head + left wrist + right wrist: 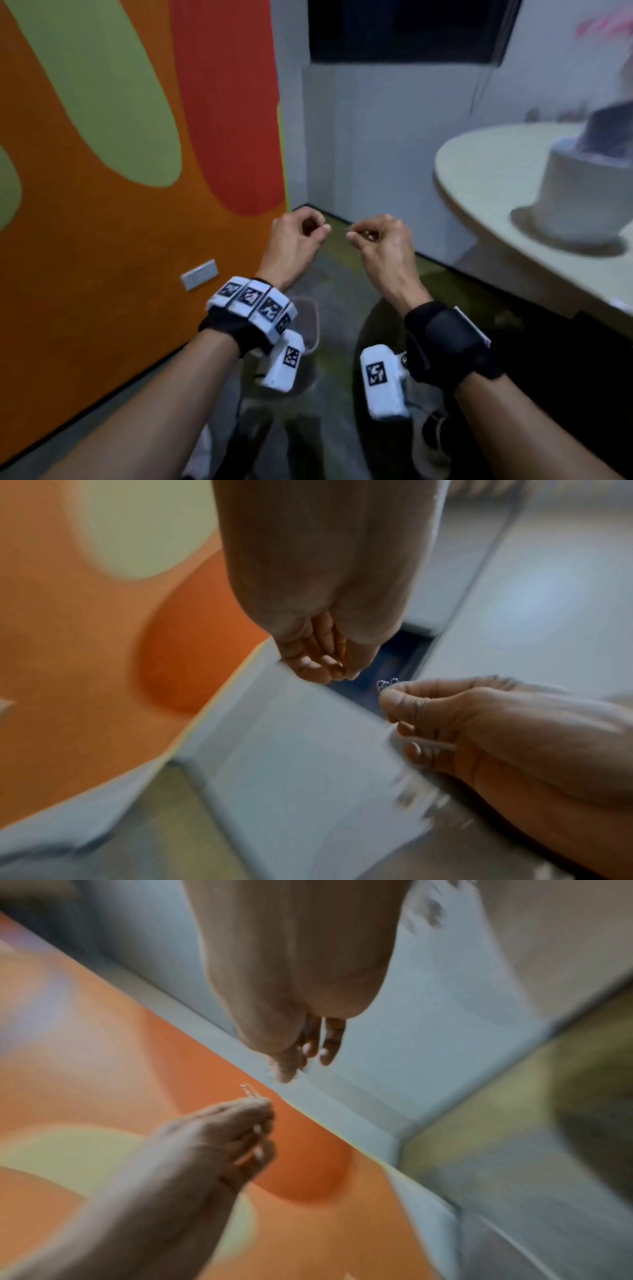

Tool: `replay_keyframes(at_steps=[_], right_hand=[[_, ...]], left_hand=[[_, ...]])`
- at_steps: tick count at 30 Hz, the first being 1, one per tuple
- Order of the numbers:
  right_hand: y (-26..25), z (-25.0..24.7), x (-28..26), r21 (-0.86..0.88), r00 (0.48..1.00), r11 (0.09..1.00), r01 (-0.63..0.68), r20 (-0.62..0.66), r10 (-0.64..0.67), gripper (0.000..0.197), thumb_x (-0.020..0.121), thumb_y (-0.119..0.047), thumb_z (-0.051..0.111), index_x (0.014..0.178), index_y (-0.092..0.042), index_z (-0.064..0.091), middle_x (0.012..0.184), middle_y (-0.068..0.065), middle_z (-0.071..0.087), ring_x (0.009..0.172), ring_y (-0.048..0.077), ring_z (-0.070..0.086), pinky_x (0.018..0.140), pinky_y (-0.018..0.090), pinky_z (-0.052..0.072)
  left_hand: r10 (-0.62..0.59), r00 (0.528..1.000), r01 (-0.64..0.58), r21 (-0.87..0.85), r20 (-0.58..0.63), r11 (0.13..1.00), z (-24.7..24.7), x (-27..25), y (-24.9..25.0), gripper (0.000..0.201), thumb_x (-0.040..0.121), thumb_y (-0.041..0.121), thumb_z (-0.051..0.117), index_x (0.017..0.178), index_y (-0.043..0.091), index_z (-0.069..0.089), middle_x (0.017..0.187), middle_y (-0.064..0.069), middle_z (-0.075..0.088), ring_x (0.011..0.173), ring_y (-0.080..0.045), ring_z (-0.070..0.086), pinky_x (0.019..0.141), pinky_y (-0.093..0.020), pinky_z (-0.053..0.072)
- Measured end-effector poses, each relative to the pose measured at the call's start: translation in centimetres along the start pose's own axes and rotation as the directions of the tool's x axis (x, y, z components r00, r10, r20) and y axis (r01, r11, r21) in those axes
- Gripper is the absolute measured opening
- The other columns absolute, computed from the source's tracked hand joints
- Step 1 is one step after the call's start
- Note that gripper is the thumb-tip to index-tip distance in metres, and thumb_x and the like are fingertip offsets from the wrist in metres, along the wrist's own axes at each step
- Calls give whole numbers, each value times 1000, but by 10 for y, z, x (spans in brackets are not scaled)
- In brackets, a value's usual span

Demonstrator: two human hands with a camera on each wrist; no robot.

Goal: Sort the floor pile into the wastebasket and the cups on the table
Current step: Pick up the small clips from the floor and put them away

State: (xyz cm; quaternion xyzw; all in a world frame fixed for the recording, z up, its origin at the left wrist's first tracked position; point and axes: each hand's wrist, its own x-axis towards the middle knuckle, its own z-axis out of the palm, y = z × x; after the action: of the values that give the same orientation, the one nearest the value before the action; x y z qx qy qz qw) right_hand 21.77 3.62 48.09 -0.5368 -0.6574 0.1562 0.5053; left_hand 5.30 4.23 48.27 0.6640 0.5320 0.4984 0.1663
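— While I'm turned toward the corner, what do you make out, biggest thing first?

— The orange wall [102, 240] on your left, then the round counter [486, 178] on your right with a white cup [579, 202] on it, something dark poking out of its top. Then your hands.

— My left hand [294, 240] pinches a small wire clip [249, 1090] between thumb and forefinger, the other fingers curled in. My right hand [380, 240] pinches more of them, a pair of paper clips [387, 684] by the look of their loops.

— And the wastebasket, the floor pile?

— The dark round shape low between my forearms may be the basket; too blurred to say. The pile I can't see.

— What could go wrong?

— The clips are thin and slick, held only at the tips. I'd guess a loosened pinch on the swing to the counter drops one onto the dark floor [335, 267], where it's hard to find. The cup is well off to my right, so a hurried release could miss its rim.
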Motion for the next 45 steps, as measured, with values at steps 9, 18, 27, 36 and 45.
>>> replay_keyframes(at_steps=[9, 18, 27, 36, 45], right_hand=[[-112, -204, 42, -353, 945, 923, 156, -217, -243, 9, 81, -9, 72, 81, -15, 79, 79, 4, 72, 75, 16, 65, 69, 29, 52], [-85, -272, 58, -773, 987, 616, -152, -82, 142, 34, 79, -2, 68, 67, -13, 39, 66, 2, 35, 75, 38, 56, 61, 34, 42], [-86, -280, 71, -816, 967, 570, -98, 57, 249, 25, 84, 2, 59, 70, -9, 41, 101, 23, 63, 91, 38, 62, 66, 33, 41], [-90, -202, 43, -523, 970, 852, 39, 225, 94, 36, 78, -39, 77, 61, -8, 71, 54, 7, 64, 50, 21, 60, 51, 27, 47], [124, 82, -102, -426, 358, 897, -120, 824, 439, 25, 89, -23, 71, 73, -4, 68, 62, 11, 68, 50, 16, 63, 52, 28, 56]], left_hand=[[295, 953, -252, -351, 72, 902, 21, 54, 206, 7, 87, 16, 70, 81, 15, 67, 70, -2, 68, 64, -13, 66, 53, -23, 52], [290, 909, -282, -73, 299, 957, 127, 52, 260, 6, 71, 21, 71, 66, 18, 70, 65, 7, 68, 67, -8, 64, 66, -31, 56], [275, 853, -296, -23, 443, 955, 123, 58, 269, 12, 84, 16, 73, 94, 17, 79, 83, 1, 75, 75, -8, 63, 70, -20, 47], [21, 973, 23, -188, 231, 982, 57, 25, 146, 14, 88, 24, 70, 87, 11, 75, 67, -1, 70, 47, -6, 55, 47, -18, 44], [-692, 691, 696, 65, 211, 715, 63, -137, -165, 18, 81, 5, 69, 78, 23, 71, 81, -4, 72, 75, -18, 68, 70, -28, 56]])
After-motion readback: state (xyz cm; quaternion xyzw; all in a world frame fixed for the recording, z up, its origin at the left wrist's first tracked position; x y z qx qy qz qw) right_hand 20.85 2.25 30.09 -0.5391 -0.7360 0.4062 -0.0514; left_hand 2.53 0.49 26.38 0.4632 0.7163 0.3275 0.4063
